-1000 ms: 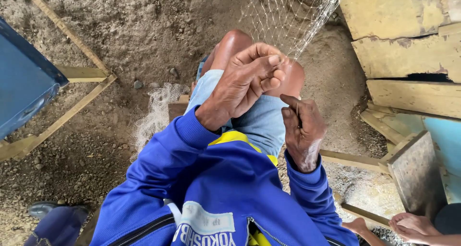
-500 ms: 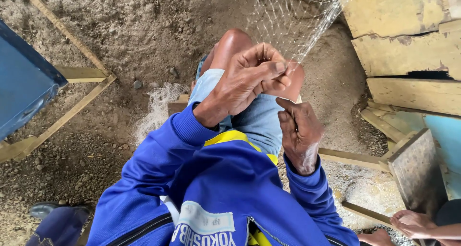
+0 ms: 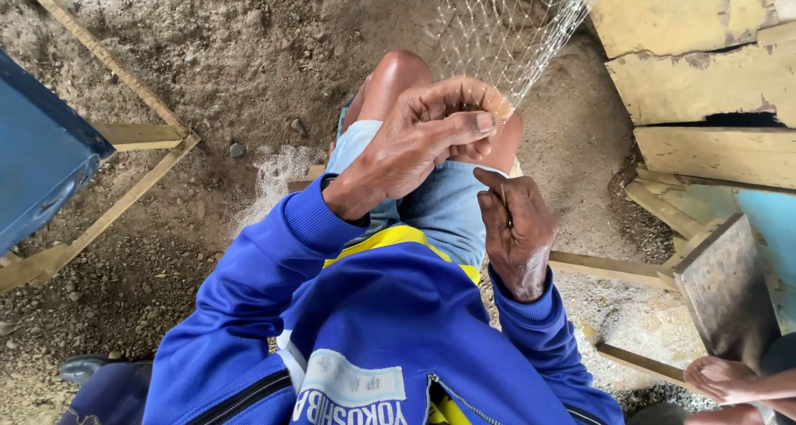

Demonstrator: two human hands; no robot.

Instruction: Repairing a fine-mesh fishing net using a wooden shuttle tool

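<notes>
Seated person in blue jacket, viewed from above, working a pale fishing net (image 3: 510, 27) over bare dirt ground (image 3: 249, 43). Left hand (image 3: 431, 135) raised in front of the knees, fingers curled in tight, thumb laid across them, pinching the near edge of the net at its fingertips; the mesh fans up and away from that hand toward the top of the view. Right hand (image 3: 518, 226) sits just below and beside the left hand, close to it but apart, fingers loosely closed around a thin dark needle-like tool (image 3: 503, 199) that stands upright out of its grip, tip pointing toward the left hand. Whether a line runs from the tool to the net cannot be told. A heap of loose net (image 3: 274, 176) lies on the ground out beyond the left forearm. Further out on that side, a blue box (image 3: 41, 160) resting by a wooden frame (image 3: 124, 135). Out past the right hand, worn yellow planks (image 3: 705, 52) and a grey board (image 3: 717, 284). Below the right elbow, at the corner, another person's bare foot (image 3: 734, 379).
</notes>
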